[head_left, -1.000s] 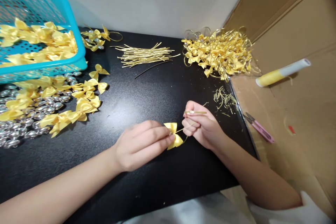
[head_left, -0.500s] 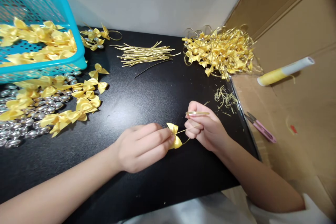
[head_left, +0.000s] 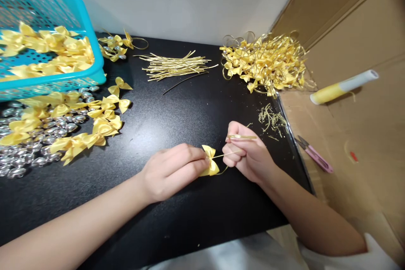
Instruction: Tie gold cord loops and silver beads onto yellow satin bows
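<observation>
My left hand (head_left: 175, 173) is closed, its fingertips pinching a yellow ribbon bow (head_left: 212, 168) near the front of the black table. From the middle of the bow a thin gold tie (head_left: 226, 155) runs taut into my right hand (head_left: 248, 152). That hand is closed too, gripping the tie in its curled fingers. A narrow shiny gold piece (head_left: 242, 137) lies between its thumb and forefinger; its exact kind is unclear. Below the taut strand, another length of gold tie curves between the bow and the right hand.
At the left, a turquoise basket (head_left: 101, 74) holds yellow bows, with silver beads (head_left: 34, 149) and loose bows before it. Gold ties (head_left: 177, 66) lie at the back. Finished bow pieces (head_left: 268, 63), trimmings (head_left: 271, 118), pink-handled snips (head_left: 316, 156) and a yellow-white roll (head_left: 343, 86) are at right.
My left fingers have shifted slightly on the bow, with the hand a little higher. The right hand is nearly still; the strand between the hands stays stretched.
</observation>
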The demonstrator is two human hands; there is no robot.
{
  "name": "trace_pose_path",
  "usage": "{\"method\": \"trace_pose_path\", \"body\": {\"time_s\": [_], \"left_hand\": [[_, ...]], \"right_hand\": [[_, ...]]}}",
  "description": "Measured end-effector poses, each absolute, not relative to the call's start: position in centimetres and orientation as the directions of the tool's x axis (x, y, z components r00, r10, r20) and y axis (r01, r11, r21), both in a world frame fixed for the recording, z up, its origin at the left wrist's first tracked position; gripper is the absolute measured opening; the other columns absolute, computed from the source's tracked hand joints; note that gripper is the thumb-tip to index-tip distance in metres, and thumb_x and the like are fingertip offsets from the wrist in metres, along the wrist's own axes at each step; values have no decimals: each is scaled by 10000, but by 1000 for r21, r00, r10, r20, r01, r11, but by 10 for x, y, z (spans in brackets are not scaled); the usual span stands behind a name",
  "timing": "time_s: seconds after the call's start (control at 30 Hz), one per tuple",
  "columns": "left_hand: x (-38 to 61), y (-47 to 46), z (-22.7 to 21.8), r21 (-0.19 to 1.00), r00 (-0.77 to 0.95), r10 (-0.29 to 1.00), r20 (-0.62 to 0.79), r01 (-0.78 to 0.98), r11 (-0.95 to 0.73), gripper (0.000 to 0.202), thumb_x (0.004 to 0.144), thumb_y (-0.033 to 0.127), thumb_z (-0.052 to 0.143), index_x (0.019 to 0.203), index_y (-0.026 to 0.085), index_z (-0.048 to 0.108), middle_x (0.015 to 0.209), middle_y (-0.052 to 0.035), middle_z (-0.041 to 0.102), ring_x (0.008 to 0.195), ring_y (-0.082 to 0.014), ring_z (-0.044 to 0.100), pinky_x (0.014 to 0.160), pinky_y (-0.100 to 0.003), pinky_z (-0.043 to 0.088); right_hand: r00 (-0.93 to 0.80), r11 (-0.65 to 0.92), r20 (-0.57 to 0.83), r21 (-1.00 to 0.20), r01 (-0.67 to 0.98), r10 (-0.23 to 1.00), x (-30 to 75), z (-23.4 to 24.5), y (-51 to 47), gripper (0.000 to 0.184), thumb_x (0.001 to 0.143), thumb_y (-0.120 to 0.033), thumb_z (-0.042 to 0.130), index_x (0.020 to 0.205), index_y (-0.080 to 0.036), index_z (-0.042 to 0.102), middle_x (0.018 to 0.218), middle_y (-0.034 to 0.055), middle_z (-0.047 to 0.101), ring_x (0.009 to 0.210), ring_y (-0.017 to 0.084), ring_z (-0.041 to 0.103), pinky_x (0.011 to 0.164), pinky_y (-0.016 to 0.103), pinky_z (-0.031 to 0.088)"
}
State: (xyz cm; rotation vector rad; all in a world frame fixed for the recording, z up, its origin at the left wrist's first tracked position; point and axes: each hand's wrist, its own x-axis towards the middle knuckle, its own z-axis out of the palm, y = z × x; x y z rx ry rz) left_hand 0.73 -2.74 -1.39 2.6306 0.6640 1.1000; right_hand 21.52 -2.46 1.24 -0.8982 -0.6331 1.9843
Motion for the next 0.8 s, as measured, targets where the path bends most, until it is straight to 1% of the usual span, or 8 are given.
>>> {"method": "trace_pose_path", "body": {"time_s": [0.13,0.27,0.33,0.43,0.5,0.6,0.73,0.8], "left_hand": [[15,-27,-16,480,536,521,664,229,-847,230,828,43,655,1029,141,603,889,-86,706,775,-154,682,706,-255,580],[21,-24,-14,540,518,552,653,192,-820,202,810,42,663,978,141,612,845,-69,683,782,-153,660,726,-265,570],[22,-23,-13,575,538,567,624,175,-799,175,810,48,656,942,149,600,921,-95,694,865,-174,665,789,-297,568],[22,-22,-13,649,590,563,578,85,-756,177,813,39,636,917,159,557,1056,-139,694,982,-203,663,858,-330,562],[21,-22,-14,687,617,556,558,33,-726,172,828,40,609,927,166,544,1004,-127,699,940,-192,670,822,-314,569],[22,-22,-15,714,630,564,534,21,-700,197,840,33,555,977,174,552,889,-89,692,847,-173,665,773,-302,566],[24,-24,-14,756,639,587,497,12,-654,350,819,1,550,1120,179,569,905,-71,706,816,-154,653,768,-281,552],[26,-25,-12,791,650,599,467,-4,-612,381,804,-9,560,1138,171,594,919,-66,718,806,-140,653,766,-253,546]], "right_hand": [[-428,-527,-329,-678,-513,841,214,13,-27,274,793,-211,661,665,-206,419,466,-141,155,422,31,119,418,148,208],[-480,-536,-287,-651,-537,829,214,12,-27,243,792,-232,660,679,-205,447,465,-142,175,414,27,126,416,144,219],[-492,-544,-283,-639,-544,823,214,11,-27,251,790,-230,660,675,-204,438,464,-141,181,413,27,126,416,142,214],[-501,-549,-277,-630,-549,820,214,11,-26,259,792,-233,657,676,-205,428,460,-142,180,414,28,120,416,141,210],[-507,-552,-278,-635,-540,816,214,10,-26,254,794,-244,657,683,-207,432,461,-143,172,414,30,121,418,143,218],[-509,-555,-287,-652,-516,811,214,9,-27,246,793,-256,660,690,-209,441,462,-145,160,411,33,127,416,147,230],[-492,-542,-292,-673,-503,820,213,7,-26,230,789,-260,656,694,-210,454,454,-145,164,402,36,143,407,152,249],[-484,-539,-298,-676,-502,823,212,6,-26,225,788,-254,654,694,-209,455,453,-144,166,403,35,148,407,150,247]]}}
